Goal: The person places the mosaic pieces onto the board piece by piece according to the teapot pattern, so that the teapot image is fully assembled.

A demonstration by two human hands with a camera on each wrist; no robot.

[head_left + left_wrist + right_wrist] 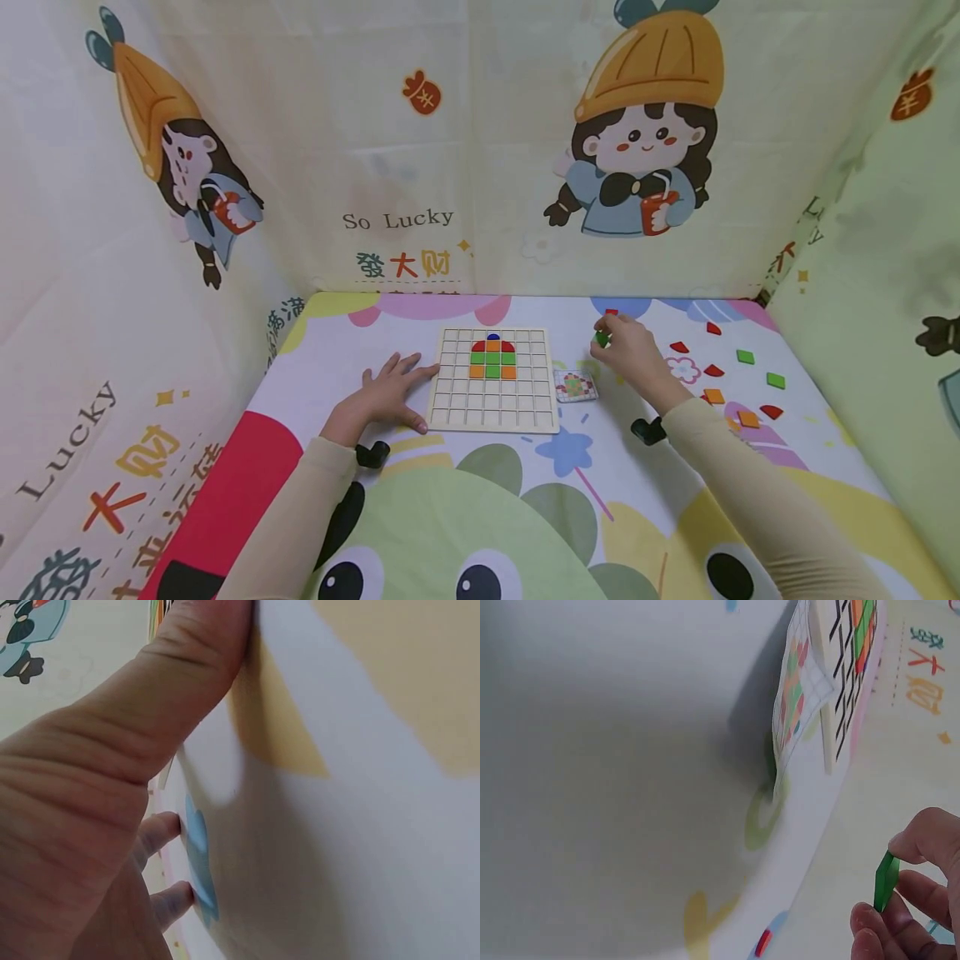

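My right hand [630, 350] pinches a small green tile [887, 881] between thumb and fingers, held up to the right of a pale gridded board [450, 408]. On the board's upper middle sits a pattern of tiles [492, 359]: blue on top, red curved pieces at the sides, with orange and green squares. My left hand [386, 396] rests spread at the board's left edge, its thumb by the near corner. In the left wrist view, the thumb [187, 660] fills the upper part. A patterned card [576, 385] lies against the board's right side.
Loose pieces are scattered at the right: red curved ones [714, 371], green squares [776, 381] and orange squares [747, 418]. One red piece [611, 312] lies beyond my right hand. A printed cloth [420, 533] covers the table, with curtain walls [502, 167] around it.
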